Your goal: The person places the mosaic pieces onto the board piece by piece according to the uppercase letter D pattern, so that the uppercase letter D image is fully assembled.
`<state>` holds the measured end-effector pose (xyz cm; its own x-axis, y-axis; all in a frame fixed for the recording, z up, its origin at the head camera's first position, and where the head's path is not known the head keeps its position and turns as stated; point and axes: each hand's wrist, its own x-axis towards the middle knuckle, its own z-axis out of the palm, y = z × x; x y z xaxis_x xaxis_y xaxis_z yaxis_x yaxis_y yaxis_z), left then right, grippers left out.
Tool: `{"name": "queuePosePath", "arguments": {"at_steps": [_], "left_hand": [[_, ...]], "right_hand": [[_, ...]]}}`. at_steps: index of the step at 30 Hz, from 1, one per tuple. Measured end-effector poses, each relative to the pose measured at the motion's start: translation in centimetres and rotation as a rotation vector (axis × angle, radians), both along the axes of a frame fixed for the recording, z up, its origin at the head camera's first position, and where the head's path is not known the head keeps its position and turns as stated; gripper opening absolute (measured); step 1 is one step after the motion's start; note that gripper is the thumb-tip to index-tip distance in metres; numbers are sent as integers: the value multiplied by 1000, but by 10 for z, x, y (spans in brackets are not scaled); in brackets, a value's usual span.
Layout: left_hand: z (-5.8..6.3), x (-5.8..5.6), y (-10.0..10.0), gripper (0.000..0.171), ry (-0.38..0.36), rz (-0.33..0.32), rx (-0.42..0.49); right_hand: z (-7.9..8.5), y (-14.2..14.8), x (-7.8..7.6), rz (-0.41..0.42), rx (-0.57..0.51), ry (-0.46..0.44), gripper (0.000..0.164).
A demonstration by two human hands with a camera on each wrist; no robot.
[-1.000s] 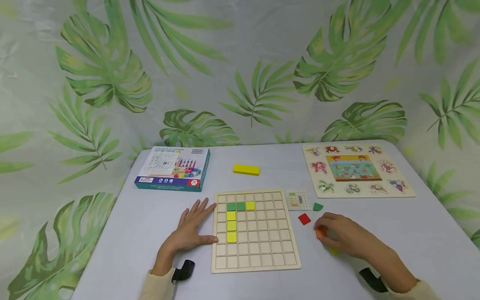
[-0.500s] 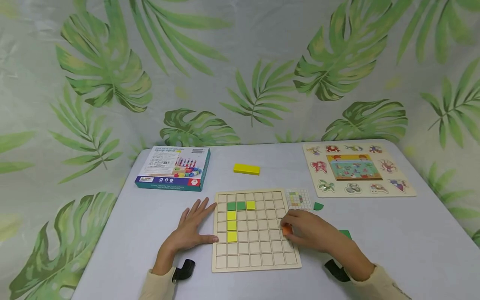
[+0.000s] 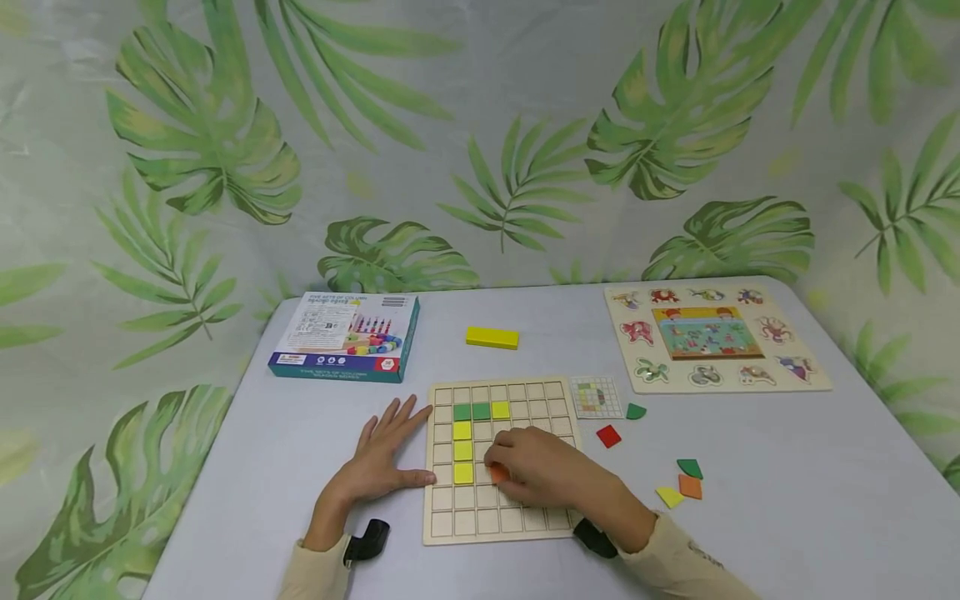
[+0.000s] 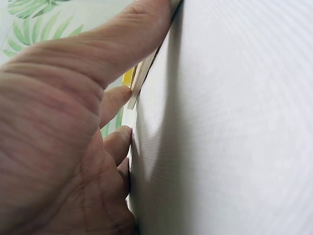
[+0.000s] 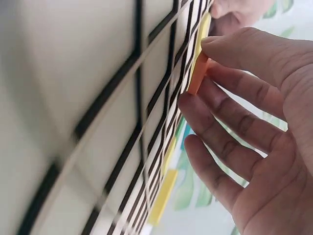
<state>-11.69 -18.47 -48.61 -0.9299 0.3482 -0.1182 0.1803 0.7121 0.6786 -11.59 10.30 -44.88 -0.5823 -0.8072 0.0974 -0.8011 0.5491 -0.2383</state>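
Note:
A wooden grid board (image 3: 512, 522) lies on the white table. Two green squares and one yellow square form a row near its top; below the first green square, a column of yellow squares (image 3: 462, 451) runs down. My right hand (image 3: 542, 468) is over the board and pinches an orange square tile (image 5: 198, 73) between thumb and fingers, just right of the lowest yellow square. My left hand (image 3: 377, 463) rests on the table with fingers spread, thumb and index fingertip touching the board's left edge. In the left wrist view, the fingers extend along the tabletop.
Right of the board lie a small pattern card (image 3: 597, 398), a red square (image 3: 609, 436), a green quarter piece (image 3: 636, 412), and a loose group with another orange square (image 3: 690, 487). Farther back are a boxed set (image 3: 345, 337), a yellow block (image 3: 492, 337) and a sea-animal puzzle (image 3: 718, 336).
My right hand has carried the orange square leftward from the loose pieces onto the board, uncovering the red square and the loose group. The left hand stays put.

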Motion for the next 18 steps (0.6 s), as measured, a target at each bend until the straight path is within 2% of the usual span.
{"name": "queuePosePath", "arguments": {"at_steps": [8,18], "left_hand": [[-4,3,-1,100,11,-9,10],[1,1,0,100,32,-7,9]], "right_hand": [[-2,-34,6,47,74,-2,17],[-2,-49,10,56,79,52,10]]}}
